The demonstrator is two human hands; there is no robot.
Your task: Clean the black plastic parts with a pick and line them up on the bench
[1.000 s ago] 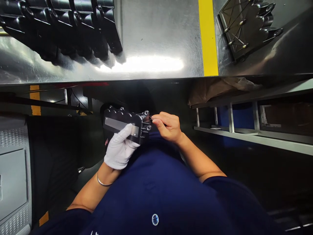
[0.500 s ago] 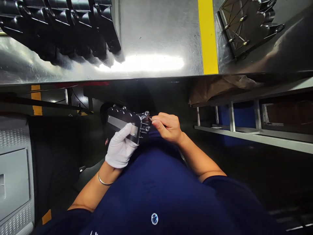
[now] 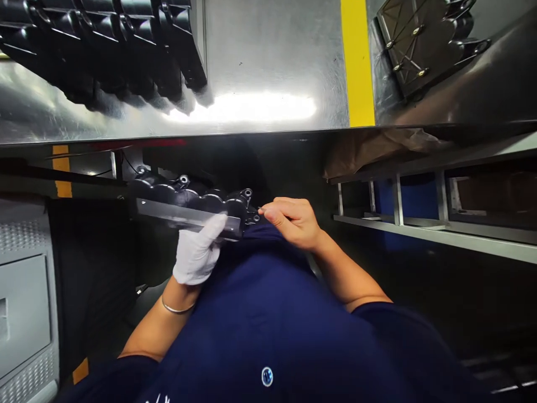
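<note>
My left hand point(image 3: 198, 252), in a white glove, grips a long black moulded plastic part point(image 3: 195, 197) near its right end, the thumb pressed on its flat face. A smooth grey strip runs along that face, and scalloped curves with round screw lugs line the far edge. My right hand point(image 3: 293, 221) is bare and pinched closed just right of the part's end lugs, a small gap from them. A thin, pointed thing barely shows at its fingertips; its kind is too small to tell.
Several similar black parts point(image 3: 104, 50) stand at the left on the metal table point(image 3: 272, 56). Another black part point(image 3: 419, 50) lies right of a yellow tape stripe point(image 3: 357, 61). A metal rack point(image 3: 436, 226) is at the right, a grey plastic box point(image 3: 25, 302) at the left.
The black part has swung so its long side shows more and its far end reaches further left. My left hand moved slightly left; my right hand drew slightly right, away from the lugs.
</note>
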